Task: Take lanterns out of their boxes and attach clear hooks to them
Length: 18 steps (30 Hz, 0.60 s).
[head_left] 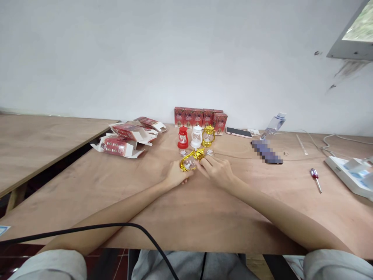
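A small gold toy lantern (190,160) lies tilted on the wooden table (186,217). My left hand (175,177) grips its round base end from the left. My right hand (217,169) holds its top end from the right with the fingertips. Just behind stand three more little lanterns in a row: a red lantern (182,137), a white lantern (196,137) and a gold lantern (208,135). A few small silvery bits (210,152) lie on the table between the row and my hands.
A row of red boxes (200,117) stands against the wall. Opened flat red boxes (126,137) lie at the left. A phone (239,132), a plastic bottle (273,125), a screwdriver (315,178), cables and a white device (348,175) are at the right.
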Each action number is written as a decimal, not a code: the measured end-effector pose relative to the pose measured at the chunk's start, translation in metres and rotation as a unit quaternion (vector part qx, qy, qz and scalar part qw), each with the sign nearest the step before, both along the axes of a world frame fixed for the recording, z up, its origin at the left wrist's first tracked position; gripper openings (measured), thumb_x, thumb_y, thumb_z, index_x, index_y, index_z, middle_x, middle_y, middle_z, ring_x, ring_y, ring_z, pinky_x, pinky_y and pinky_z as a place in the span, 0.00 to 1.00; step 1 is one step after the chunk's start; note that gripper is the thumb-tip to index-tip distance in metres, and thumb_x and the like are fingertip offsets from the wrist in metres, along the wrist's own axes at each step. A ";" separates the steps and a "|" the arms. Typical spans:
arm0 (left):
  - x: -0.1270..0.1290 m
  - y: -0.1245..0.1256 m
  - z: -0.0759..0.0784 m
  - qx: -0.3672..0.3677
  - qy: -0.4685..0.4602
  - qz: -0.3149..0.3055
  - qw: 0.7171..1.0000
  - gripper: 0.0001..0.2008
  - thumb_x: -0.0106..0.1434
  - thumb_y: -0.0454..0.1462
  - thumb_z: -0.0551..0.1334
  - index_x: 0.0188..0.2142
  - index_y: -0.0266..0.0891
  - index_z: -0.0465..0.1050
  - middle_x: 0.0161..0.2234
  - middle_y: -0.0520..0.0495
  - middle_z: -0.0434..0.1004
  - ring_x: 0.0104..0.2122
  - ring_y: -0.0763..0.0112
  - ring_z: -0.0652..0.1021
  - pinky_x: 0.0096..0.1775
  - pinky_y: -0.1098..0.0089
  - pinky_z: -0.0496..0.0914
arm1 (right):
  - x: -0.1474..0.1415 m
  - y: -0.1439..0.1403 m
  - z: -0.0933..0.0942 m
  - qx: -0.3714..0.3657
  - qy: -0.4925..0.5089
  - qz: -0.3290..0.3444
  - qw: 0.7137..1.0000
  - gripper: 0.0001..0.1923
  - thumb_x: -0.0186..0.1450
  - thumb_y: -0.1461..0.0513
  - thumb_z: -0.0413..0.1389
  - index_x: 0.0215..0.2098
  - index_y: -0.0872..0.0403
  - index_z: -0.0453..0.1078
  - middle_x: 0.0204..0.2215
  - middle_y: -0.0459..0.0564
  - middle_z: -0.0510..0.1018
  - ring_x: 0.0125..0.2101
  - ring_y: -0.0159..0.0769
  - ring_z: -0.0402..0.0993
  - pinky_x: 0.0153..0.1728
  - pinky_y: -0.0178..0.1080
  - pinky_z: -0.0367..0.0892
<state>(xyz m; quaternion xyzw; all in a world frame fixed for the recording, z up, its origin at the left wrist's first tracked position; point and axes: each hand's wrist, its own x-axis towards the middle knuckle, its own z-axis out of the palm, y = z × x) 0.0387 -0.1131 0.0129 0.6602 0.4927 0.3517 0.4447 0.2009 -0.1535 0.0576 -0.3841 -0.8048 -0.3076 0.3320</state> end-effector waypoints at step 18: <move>-0.003 -0.011 0.009 -0.039 -0.016 -0.192 0.981 0.13 0.44 0.30 0.63 0.33 0.34 0.69 0.15 0.59 0.67 0.11 0.81 0.67 0.13 0.80 0.61 | 0.022 0.002 0.040 -0.259 0.276 0.066 0.923 0.25 0.65 0.50 0.44 0.17 0.52 0.42 0.15 0.40 0.46 0.18 0.24 0.44 0.20 0.33 0.43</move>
